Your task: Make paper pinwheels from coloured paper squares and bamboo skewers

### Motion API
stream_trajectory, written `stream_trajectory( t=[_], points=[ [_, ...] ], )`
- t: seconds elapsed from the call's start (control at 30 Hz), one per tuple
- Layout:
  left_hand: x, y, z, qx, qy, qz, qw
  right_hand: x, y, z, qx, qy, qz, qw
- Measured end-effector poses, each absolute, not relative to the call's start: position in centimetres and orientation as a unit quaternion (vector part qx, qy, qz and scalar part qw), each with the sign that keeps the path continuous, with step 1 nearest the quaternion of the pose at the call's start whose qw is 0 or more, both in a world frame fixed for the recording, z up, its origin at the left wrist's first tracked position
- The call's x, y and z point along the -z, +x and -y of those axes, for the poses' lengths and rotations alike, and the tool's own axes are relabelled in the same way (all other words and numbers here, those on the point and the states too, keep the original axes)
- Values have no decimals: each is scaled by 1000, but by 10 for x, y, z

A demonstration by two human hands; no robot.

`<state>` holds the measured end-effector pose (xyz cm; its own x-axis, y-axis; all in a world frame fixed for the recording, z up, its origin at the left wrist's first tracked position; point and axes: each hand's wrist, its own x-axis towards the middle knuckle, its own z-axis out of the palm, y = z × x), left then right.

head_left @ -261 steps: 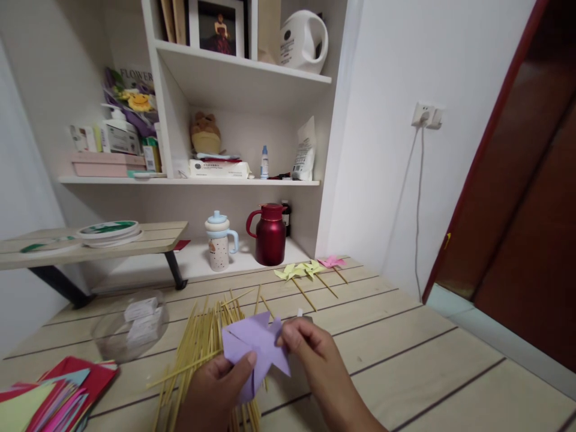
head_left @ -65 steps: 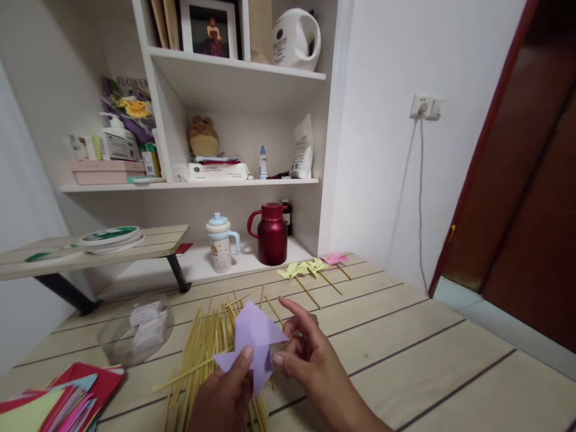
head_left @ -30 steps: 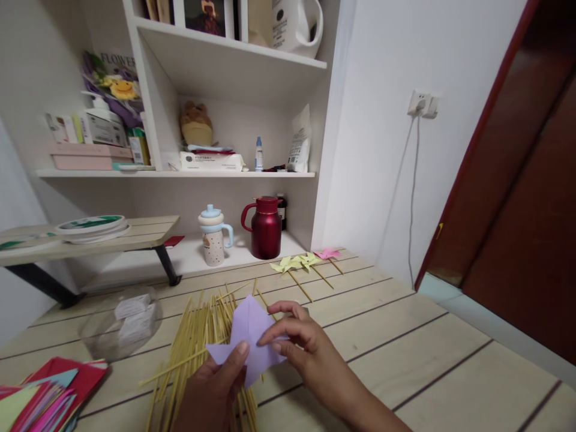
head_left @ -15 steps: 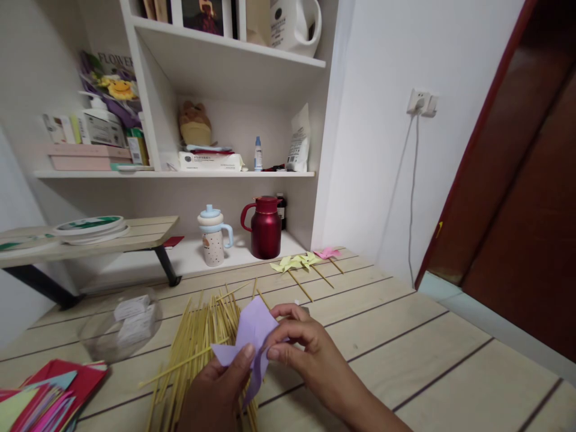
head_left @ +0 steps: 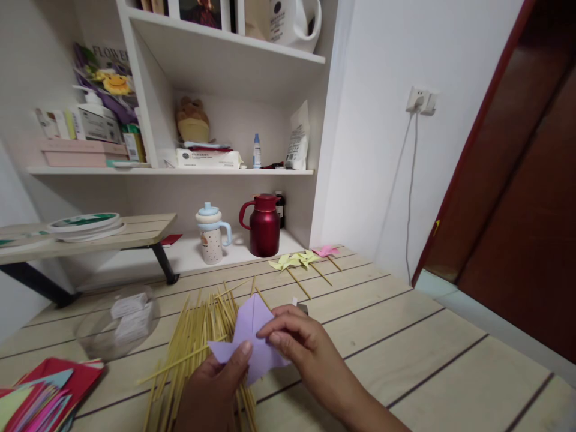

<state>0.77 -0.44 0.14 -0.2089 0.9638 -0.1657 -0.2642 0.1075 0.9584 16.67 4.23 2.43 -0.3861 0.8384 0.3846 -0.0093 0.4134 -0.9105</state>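
Observation:
A purple paper pinwheel (head_left: 252,324), partly folded and with cut flaps, is held above the table between my two hands. My left hand (head_left: 220,381) grips its lower left, the thumb pressed on the front near the centre. With thumb and fingers together, my right hand (head_left: 299,339) pinches the paper at its right side, close to the middle. Beneath and left of the paper lies a loose pile of thin yellow sticks (head_left: 189,348). Finished pinwheels on sticks lie farther back: yellow ones (head_left: 294,261) and a pink one (head_left: 326,251).
Coloured paper sheets (head_left: 49,396) lie at the front left, near a clear round container (head_left: 87,330) with white packets. A small raised stand (head_left: 148,225) bears plates. On the shelf (head_left: 234,258) stand a speckled cup (head_left: 212,243) and a red jug (head_left: 264,228).
The right-hand flap, which hung folded downward, now lies spread out flatter to the right. My right fingers have shifted slightly towards the paper's centre. The view has moved a little.

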Motion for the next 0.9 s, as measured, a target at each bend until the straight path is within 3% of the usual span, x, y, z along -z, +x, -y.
stream_trajectory(
  t=[0.17, 0.37, 0.57, 0.9],
  points=[
    [-13, 12, 6, -583, 306, -494, 568, -24, 170, -44, -475, -293, 697, 450],
    [-12, 8, 5, -586, 329, -507, 540, -28, 170, -46, -495, -295, 679, 454],
    [-8, 9, 5, -578, 331, -543, 511, -28, 170, -46, -485, -300, 686, 452],
    [0, 8, 4, -563, 359, -507, 546, -29, 170, -44, -451, -307, 715, 438]
  ],
)
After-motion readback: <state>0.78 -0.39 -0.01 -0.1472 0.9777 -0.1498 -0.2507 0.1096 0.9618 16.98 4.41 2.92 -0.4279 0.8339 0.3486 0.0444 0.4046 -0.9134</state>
